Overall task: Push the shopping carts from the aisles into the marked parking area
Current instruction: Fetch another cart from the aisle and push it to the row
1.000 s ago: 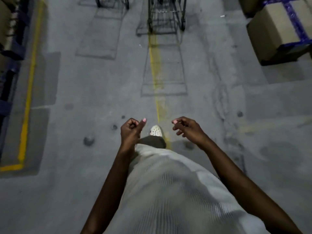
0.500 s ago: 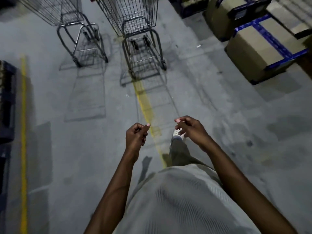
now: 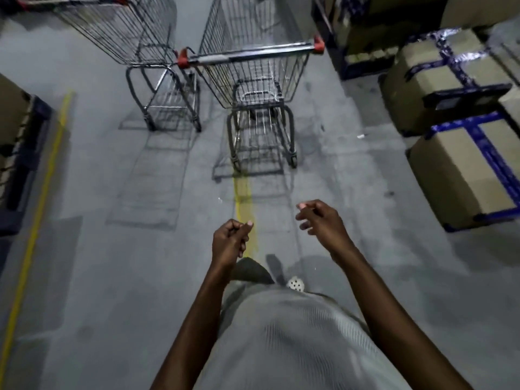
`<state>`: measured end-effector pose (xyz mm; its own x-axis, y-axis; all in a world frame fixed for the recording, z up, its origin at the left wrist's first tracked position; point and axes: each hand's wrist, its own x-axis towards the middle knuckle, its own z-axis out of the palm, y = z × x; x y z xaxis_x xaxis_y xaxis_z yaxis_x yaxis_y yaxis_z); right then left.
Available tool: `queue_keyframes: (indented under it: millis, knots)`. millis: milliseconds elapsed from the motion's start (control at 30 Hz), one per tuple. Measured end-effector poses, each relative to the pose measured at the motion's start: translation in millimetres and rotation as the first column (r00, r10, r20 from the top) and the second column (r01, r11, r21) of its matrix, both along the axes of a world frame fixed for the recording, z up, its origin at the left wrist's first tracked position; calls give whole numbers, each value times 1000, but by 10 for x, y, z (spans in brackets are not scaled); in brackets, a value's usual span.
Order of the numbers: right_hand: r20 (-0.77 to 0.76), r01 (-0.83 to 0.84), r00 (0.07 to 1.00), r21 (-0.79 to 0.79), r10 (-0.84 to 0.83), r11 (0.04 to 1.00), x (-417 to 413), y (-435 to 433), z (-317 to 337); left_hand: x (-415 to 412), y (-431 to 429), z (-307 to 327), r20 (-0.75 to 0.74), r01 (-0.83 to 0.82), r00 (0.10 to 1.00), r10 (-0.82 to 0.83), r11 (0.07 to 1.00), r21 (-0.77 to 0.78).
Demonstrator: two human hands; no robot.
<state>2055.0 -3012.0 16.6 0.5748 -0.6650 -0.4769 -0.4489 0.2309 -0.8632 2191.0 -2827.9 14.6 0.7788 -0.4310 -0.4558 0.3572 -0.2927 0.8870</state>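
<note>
Two wire shopping carts stand ahead on the grey floor. The nearer cart [image 3: 253, 77] has a grey handle bar with red end caps [image 3: 250, 53] facing me and sits over a faded yellow floor line [image 3: 244, 198]. A second cart [image 3: 135, 38] is to its left, partly cut off at the top. My left hand [image 3: 229, 243] is curled into a loose fist with nothing in it. My right hand [image 3: 320, 218] is half open, fingers bent, empty. Both hands hang well short of the nearer cart's handle.
Taped cardboard boxes [image 3: 461, 175] with blue straps are stacked along the right side. A dark pallet rack with goods [image 3: 19, 153] lines the left, beside a yellow floor line [image 3: 39, 209]. More boxes [image 3: 365, 32] stand at the back right.
The carts have come much closer and the nearer cart's handle is now in view. My right hand has loosened and spread a little; both hands remain empty.
</note>
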Motion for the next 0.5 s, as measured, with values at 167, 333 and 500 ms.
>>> queue_keyframes:
  millis: [167, 333, 500]
  knots:
    - [-47, -212, 976, 54, 214, 976, 527, -371, -95, 586, -590, -156, -44, -42, 998, 42, 999, 14]
    - [-63, -207, 976, -1, 206, 978, 1228, -1103, -26, 1304, -1437, -274, -93, 31, 995, -32, 999, -18]
    - [-51, -148, 988, -88, 144, 985, 2122, -1853, 92, 2357, -2550, -19, 96, 240, 968, -233, 968, -70]
